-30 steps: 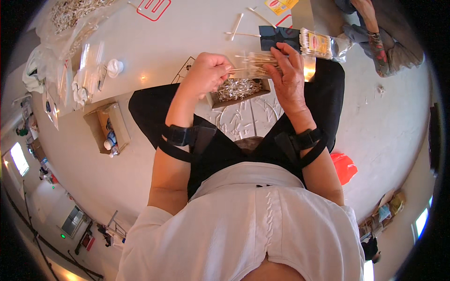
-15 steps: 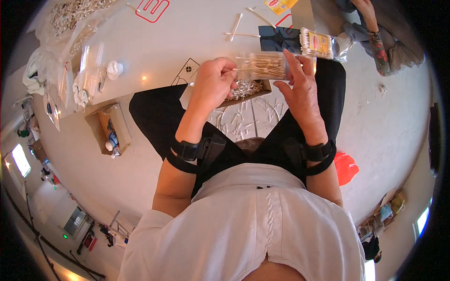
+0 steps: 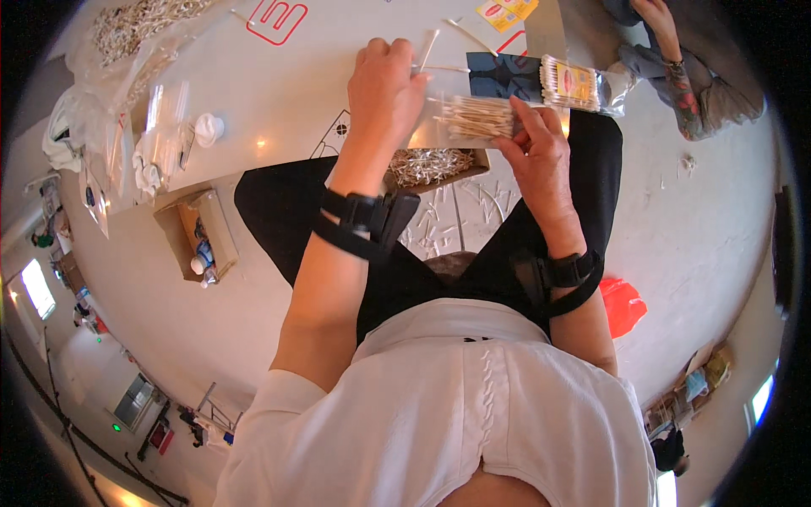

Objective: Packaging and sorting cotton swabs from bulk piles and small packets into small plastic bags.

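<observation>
My right hand (image 3: 541,156) grips a clear plastic bag of cotton swabs (image 3: 477,117) by its right end, thumb below and fingers above. The swabs lie lengthwise in it, and the bag's left end is free. My left hand (image 3: 386,93) is over the white table, left of the bag, with its fingers curled down and the tips hidden. Beside its thumb lie two loose cotton swabs, one slanting (image 3: 429,51) and one nearly level (image 3: 448,68). Below the bag, a cardboard box full of loose swabs (image 3: 431,166) sits between my knees.
A packed swab bag with a yellow label (image 3: 574,83) lies at the table's right edge beside a dark sheet (image 3: 504,78). Yellow cards (image 3: 507,12) lie farther back. A big plastic bag of swabs (image 3: 135,29) stands far left. Another person's arm (image 3: 663,29) shows top right.
My left hand has left the bag's open end, where it held a swab, and moved up and away onto the table. My right hand still holds the bag, slightly lower.
</observation>
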Tool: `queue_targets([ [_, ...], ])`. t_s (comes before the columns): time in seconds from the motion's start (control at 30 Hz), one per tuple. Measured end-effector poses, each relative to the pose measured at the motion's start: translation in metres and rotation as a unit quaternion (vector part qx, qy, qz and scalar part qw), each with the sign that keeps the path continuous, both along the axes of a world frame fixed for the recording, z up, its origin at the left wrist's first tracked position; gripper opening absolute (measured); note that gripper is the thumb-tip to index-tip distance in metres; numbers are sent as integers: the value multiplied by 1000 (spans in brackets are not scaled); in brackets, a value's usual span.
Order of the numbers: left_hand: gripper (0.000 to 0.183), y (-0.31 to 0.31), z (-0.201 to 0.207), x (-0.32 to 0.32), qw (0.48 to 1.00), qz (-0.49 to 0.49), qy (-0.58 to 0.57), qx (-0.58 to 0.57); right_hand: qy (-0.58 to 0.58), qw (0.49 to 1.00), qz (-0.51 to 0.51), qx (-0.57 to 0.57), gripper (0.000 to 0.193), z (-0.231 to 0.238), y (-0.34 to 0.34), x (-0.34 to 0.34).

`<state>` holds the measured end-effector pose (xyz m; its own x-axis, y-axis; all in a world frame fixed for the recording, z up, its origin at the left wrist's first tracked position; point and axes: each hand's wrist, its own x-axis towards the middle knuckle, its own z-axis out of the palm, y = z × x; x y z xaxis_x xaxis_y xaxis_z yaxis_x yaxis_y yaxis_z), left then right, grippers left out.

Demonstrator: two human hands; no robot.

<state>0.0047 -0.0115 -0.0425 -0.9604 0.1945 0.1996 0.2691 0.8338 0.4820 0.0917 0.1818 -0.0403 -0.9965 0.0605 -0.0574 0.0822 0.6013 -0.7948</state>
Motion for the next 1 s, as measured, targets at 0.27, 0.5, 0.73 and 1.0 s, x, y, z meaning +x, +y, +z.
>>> queue_targets([
  [0.27,10,-9,-3,-4,998,-18,-46,-40,5,1000,-8,-11,51,0,-1,0],
  [0.5,12,-42,8,19,891,56,-344,293,3,1000,-12,-9,50,-3,-1,-1],
  [0.73,9,-55,24,46,768,102,-477,414,9,1000,-13,9,49,-3,-2,-1],
  [1.0,13,-52,25,44,739,95,-513,426,7,1000,-13,1,49,-2,-1,-2],
])
